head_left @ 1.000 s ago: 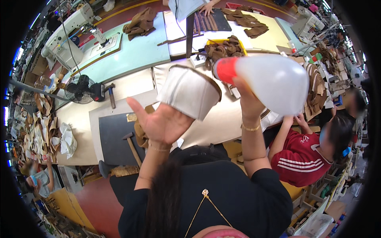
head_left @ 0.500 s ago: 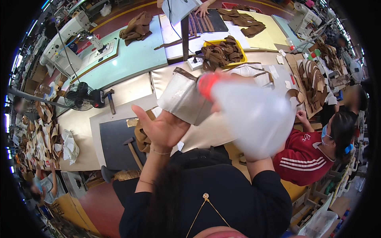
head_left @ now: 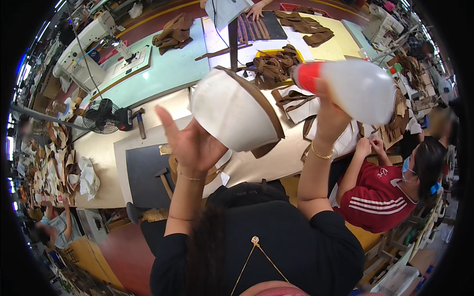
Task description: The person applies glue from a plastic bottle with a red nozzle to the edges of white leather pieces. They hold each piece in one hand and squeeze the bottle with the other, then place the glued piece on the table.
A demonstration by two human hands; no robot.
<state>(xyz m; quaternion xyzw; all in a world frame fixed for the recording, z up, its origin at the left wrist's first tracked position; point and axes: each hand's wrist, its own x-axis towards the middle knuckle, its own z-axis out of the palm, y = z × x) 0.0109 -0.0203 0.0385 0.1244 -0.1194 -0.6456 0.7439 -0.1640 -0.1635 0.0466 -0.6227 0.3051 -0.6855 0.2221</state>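
Going from the left, a hammer (head_left: 166,184) is lying on the dark mat (head_left: 142,170), well left of the yellow basket (head_left: 299,55) and nearer to the person. Next, the left hand (head_left: 194,148) is opening its palm, with the thumb spread, and is supporting a white curved piece (head_left: 234,111) with brown edge, on the basket's near left side; some fingers are hiding behind it. To the right of the basket, the right hand (head_left: 332,120) is gripping a white bottle (head_left: 364,91), whose red neck is pointing toward the piece, apart from it. The handling seems to be in the middle: the piece is already resting on the palm, not yet lying down, and whether its surface is wet, I cannot tell. Compared with half a second ago, the bottle is standing farther up, away from the piece, which is now showing its broad face.
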